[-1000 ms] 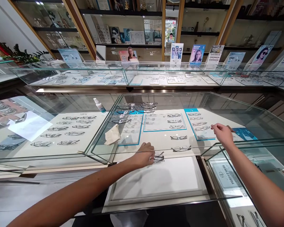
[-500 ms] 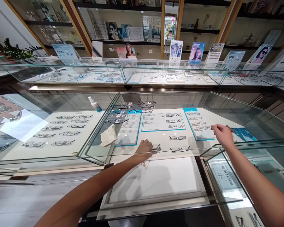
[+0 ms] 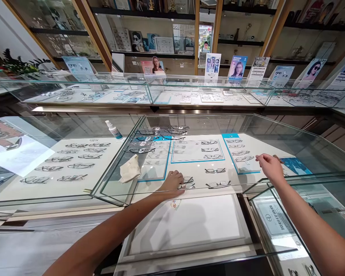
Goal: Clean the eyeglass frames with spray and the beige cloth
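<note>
My left hand (image 3: 172, 183) is inside the glass case at centre, its curled fingers at the left end of a pair of glasses (image 3: 189, 185) on the white board; its grip is partly hidden. To its right lie more glasses (image 3: 215, 170) in a column. A cream cloth (image 3: 130, 169) rests on the glass to the left, near several dark frames (image 3: 143, 150). My right hand (image 3: 270, 167) hovers at the right, fingers bent together, beside a blue-edged panel (image 3: 239, 171) with several glasses. A small dark item shows behind its knuckles; what it holds is unclear.
A spray bottle (image 3: 114, 130) stands on the glass at the back left. Rows of glasses (image 3: 81, 166) fill the left case. White paper (image 3: 23, 155) lies further left. Glass edges (image 3: 117, 201) surround my left arm. A second display counter (image 3: 172, 103) with upright cards runs behind.
My left hand has shifted slightly left and the glasses beside it show more fully. My right hand stays nearly in place. The view has tilted a little.
</note>
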{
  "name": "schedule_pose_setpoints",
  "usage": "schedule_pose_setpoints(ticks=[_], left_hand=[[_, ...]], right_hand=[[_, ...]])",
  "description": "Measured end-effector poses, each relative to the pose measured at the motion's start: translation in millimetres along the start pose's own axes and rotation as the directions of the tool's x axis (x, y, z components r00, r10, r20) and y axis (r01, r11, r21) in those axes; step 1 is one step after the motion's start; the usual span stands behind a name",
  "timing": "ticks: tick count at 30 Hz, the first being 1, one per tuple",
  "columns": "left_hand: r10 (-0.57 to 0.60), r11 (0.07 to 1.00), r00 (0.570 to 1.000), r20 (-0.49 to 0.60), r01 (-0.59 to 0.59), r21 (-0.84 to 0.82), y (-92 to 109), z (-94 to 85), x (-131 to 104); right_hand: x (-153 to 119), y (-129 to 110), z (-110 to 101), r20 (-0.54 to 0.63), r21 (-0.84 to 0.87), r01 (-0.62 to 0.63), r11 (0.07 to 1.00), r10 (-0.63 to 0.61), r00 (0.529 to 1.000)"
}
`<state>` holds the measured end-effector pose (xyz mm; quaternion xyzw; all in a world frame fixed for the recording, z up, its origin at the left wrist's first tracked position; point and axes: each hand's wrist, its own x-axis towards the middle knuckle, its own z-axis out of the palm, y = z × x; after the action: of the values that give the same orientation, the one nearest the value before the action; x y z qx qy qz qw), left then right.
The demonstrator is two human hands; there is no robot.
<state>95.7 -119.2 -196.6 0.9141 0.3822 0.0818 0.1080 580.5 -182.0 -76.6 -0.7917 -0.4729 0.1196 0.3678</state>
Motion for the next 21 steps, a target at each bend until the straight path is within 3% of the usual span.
schedule_pose_setpoints(ticks=[5,10,21], left_hand=[[0.02,1.0,1.0,-0.024,-0.02,-0.002,-11.7,-3.8,16.0],[0.012,1.0,0.999,-0.039,-0.011,0.01,-20.9,1.5,30.3],[0.005,1.0,1.0,-0.016,-0.005,0.006,-23.6,3.4,37.1]], right_hand=[[-2.2,-5.6,-1.7,0.022,-0.047,-0.077,0.996,0.078,0.997],[-2.0,-5.9,-2.1,0.027,-0.03,-0.074,0.997,0.075,0.997],[-2.1,-5.8,-1.5,0.035,-0.037,-0.085,0.996,0.087,0.996]])
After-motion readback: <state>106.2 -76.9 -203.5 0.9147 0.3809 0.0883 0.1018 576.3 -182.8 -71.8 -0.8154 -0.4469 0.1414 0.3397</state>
